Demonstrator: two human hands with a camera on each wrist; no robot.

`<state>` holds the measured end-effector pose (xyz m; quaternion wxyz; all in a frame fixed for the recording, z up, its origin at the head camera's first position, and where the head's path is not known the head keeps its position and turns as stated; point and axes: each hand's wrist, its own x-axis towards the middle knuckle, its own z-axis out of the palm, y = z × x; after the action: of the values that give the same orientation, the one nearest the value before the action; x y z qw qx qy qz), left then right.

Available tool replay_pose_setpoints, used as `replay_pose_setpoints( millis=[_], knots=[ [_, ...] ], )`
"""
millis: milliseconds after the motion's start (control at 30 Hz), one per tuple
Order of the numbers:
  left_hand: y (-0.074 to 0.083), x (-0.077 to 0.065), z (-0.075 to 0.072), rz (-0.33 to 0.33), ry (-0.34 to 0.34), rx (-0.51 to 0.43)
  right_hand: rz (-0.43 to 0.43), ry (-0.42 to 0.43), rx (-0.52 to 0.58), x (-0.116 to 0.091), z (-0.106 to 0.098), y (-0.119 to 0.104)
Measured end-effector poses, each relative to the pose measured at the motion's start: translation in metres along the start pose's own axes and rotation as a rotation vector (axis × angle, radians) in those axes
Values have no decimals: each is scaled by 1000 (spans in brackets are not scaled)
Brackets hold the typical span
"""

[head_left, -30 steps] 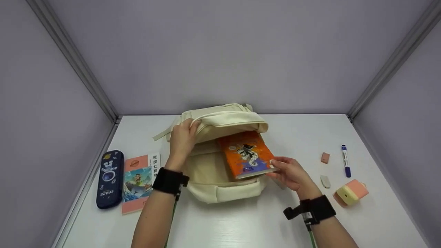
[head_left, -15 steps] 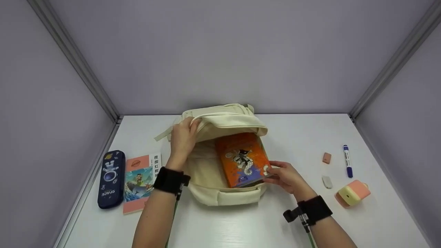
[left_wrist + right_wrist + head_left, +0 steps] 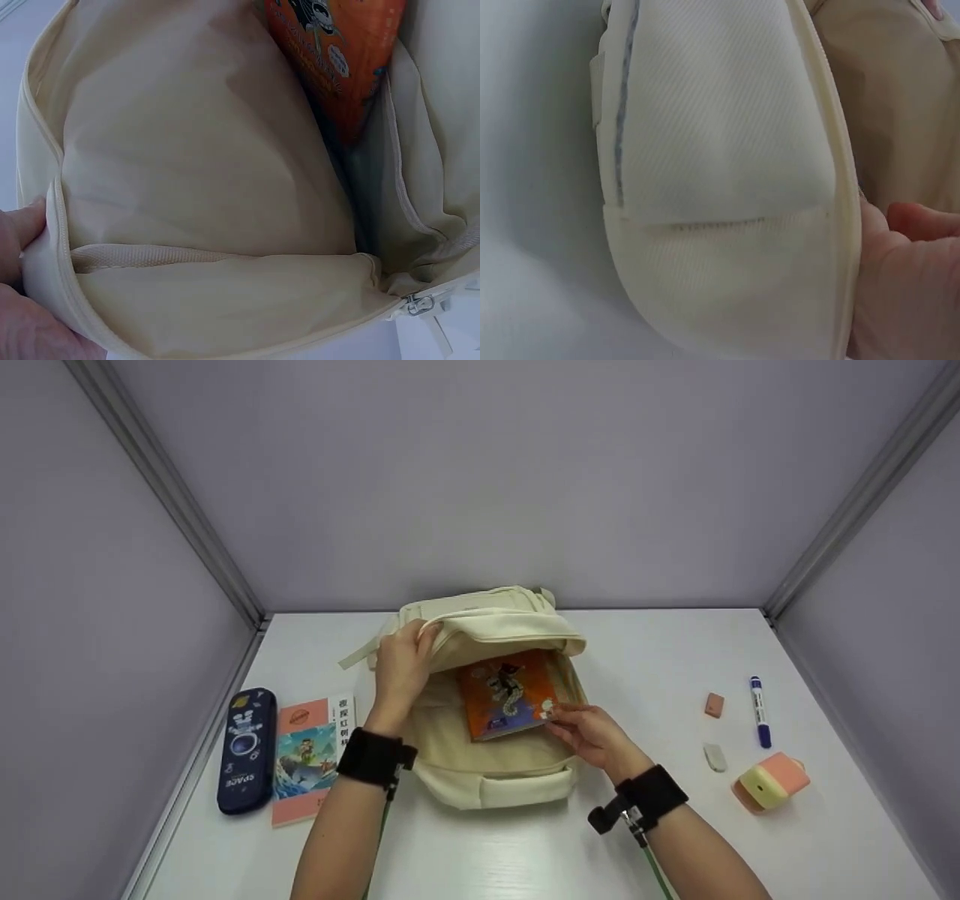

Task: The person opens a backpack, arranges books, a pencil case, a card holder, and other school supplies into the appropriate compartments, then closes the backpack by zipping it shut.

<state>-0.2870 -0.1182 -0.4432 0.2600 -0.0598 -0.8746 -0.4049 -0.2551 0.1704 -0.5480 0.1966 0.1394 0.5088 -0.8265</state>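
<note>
A cream backpack (image 3: pixel 525 787) lies on the table with its main compartment unzipped. My left hand (image 3: pixel 401 667) grips the edge of its raised flap (image 3: pixel 510 624); in the left wrist view the thumb and fingers pinch the zipped rim (image 3: pixel 52 225). My right hand (image 3: pixel 592 735) pinches the near right corner of an orange book (image 3: pixel 510 694) with a seahorse drawing on its cover. The book is inside the compartment, its far end under the flap. In the right wrist view the bag's side panel (image 3: pixel 727 150) hides the book, and part of the right hand (image 3: pixel 907 277) shows beside it.
On the left lie a navy pencil case (image 3: pixel 247 750) and a pink book (image 3: pixel 304 761) side by side. To the right are a pink eraser (image 3: pixel 714 705), a whitish eraser (image 3: pixel 715 757), a blue-capped marker (image 3: pixel 760 712) and a small pink and yellow box-shaped item (image 3: pixel 771 784).
My right hand has moved left and inward, pushing the orange book deeper into the backpack, under the flap. The left hand keeps holding the flap up in nearly the same place.
</note>
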Motion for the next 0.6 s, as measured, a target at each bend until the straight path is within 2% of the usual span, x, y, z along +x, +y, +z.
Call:
replay_pose_setpoints(
  millis=[233,467,533,600],
  knots=[
    [0,-1,-1,-7,-20,3,-6,32,-23,3,9,-4],
    [-3,-1,0,-25,-26,-5,16,-141,8,8,14,-4],
    [-4,-2,1,-29,-28,-12,6,-154,-26,8,15,-3],
    [-6,-3,1,-30,-29,-14,-15,-177,-111,5,16,-4]
  ],
)
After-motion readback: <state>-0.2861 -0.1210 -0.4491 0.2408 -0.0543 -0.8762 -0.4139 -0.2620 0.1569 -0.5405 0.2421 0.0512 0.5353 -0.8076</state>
